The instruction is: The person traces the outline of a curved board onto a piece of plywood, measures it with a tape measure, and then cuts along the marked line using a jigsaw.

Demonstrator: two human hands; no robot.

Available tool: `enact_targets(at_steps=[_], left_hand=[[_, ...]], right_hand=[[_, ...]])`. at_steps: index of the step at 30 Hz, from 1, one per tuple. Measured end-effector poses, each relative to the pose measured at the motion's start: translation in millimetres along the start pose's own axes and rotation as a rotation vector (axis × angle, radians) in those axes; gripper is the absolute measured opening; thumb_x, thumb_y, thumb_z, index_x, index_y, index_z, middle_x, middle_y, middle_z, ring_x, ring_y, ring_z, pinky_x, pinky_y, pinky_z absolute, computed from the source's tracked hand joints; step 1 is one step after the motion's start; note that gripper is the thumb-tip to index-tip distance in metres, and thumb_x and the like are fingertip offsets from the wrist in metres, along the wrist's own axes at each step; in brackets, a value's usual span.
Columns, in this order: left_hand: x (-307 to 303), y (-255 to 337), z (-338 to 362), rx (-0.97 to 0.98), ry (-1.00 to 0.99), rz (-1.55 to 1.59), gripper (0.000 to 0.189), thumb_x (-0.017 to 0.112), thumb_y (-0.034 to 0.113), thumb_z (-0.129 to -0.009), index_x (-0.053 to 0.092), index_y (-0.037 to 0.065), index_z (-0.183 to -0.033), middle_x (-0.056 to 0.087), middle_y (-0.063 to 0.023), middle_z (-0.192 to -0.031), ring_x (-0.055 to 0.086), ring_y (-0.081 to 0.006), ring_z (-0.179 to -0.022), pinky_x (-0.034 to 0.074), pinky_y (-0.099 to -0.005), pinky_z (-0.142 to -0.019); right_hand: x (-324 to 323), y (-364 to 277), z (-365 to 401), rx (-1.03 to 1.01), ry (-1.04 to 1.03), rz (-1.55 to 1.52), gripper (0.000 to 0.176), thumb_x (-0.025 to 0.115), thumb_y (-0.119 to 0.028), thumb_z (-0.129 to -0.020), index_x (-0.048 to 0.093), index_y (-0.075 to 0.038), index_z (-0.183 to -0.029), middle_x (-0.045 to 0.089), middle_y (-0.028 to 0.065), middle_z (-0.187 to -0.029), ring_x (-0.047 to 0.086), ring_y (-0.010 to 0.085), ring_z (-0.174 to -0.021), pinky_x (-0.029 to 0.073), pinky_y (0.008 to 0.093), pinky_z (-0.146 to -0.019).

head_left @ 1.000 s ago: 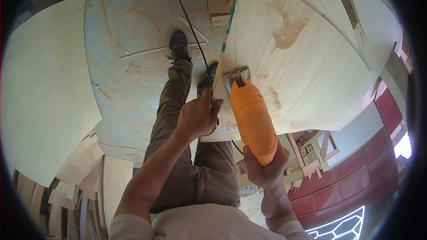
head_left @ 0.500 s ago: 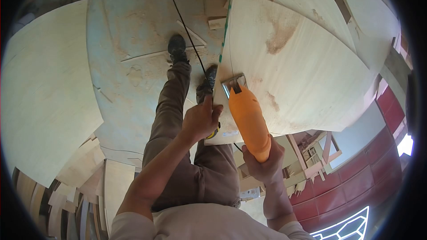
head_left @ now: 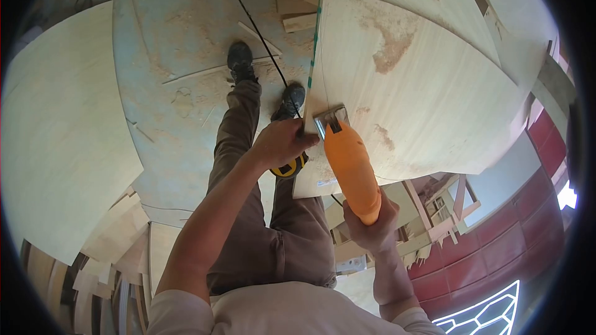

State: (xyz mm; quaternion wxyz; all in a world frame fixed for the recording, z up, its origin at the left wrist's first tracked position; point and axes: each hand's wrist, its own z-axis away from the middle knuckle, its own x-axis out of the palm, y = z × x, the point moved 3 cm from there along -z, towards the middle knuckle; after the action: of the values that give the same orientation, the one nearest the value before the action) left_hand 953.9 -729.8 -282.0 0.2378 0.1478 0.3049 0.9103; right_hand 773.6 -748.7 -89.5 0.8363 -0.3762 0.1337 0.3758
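An orange jigsaw (head_left: pixel 352 167) rests with its metal base on a pale wooden board (head_left: pixel 428 93), near the board's left edge. My right hand (head_left: pixel 375 223) is wrapped round the rear of its body. My left hand (head_left: pixel 282 142) is at the board's left edge, beside the saw's base, thumb toward the board and fingers bent. What its fingers grip is partly hidden. A yellow and black tape measure (head_left: pixel 290 166) shows just below that hand. Sawdust lies in patches on the board.
A black cable (head_left: pixel 251 20) runs across the dusty floor (head_left: pixel 180 37) past my shoes. Another large board (head_left: pixel 68 130) stands at the left, above wood strips (head_left: pixel 93 288). Offcuts (head_left: pixel 300 23) lie beyond the work board. Wooden frames (head_left: pixel 434 211) and red padded panels (head_left: pixel 478 260) are at the lower right.
My left hand has moved up and right to the board's edge, its raised finger now lowered. More of the tape measure shows. The jigsaw sits slightly further right in view.
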Motion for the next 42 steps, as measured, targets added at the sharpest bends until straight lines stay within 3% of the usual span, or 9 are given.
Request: enact_targets(at_steps=[18,39,42], left_hand=[[-0.3,-9.4,-4.3,-0.018,-0.056,0.021,0.045,0.073,0.044,-0.091,0.068,0.0,-0.089,0.072,-0.019,-0.08,0.074,-0.0348,-0.082,0.055,-0.0449,-0.077],[-1.7,-6.3,-3.6,-0.019,-0.045,0.068,0.044,0.073,0.042,-0.091,0.068,-0.002,-0.09,0.07,-0.0199,-0.076,0.073,-0.0351,-0.078,0.054,-0.0459,-0.074],[-0.2,-10.7,-6.1,-0.018,-0.057,0.063,0.045,0.072,0.043,-0.091,0.067,-0.002,-0.09,0.07,-0.0202,-0.076,0.073,-0.0354,-0.077,0.053,-0.046,-0.074]], right_hand=[[3.1,-10.9,-7.7,-0.059,0.01,-0.054,0.023,0.074,0.001,-0.083,0.064,0.01,-0.102,0.069,0.0081,-0.075,0.067,0.0123,-0.063,0.052,0.0266,-0.056],[3.5,-17.7,-11.6,-0.026,0.015,-0.058,0.022,0.073,-0.001,-0.084,0.064,0.01,-0.101,0.068,0.007,-0.072,0.067,0.0112,-0.063,0.051,0.0262,-0.057],[2.9,-16.0,-12.3,-0.001,0.006,-0.036,0.026,0.081,-0.004,-0.077,0.061,0.004,-0.092,0.07,0.0125,-0.074,0.073,0.023,-0.063,0.055,0.0316,-0.056]])
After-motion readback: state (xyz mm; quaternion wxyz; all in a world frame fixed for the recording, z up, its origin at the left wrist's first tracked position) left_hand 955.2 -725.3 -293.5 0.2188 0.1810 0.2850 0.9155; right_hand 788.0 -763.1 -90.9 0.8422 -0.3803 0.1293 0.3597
